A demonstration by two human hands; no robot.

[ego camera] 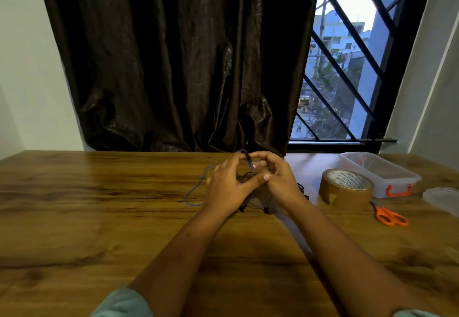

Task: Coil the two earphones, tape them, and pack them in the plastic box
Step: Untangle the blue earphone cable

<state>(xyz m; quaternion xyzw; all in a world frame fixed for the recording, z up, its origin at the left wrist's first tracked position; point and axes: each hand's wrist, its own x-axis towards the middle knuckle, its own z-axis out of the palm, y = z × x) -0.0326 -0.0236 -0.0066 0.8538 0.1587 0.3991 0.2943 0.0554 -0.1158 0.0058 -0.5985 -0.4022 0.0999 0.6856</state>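
My left hand point(227, 182) and my right hand point(278, 180) meet above the middle of the wooden table point(99, 217), both pinching the purple earphone point(196, 190). Its cable loops out to the left of my left hand and lies on the wood. A black earphone point(301, 188) lies mostly hidden under and behind my right hand. The roll of brown tape point(345, 188) stands to the right. Behind it sits the open clear plastic box point(377, 172) with an orange latch.
Orange-handled scissors point(390, 215) lie right of the tape near the table's right side. The clear box lid point(442, 198) rests at the far right edge. A dark curtain point(173, 56) and a barred window point(347, 68) stand behind the table.
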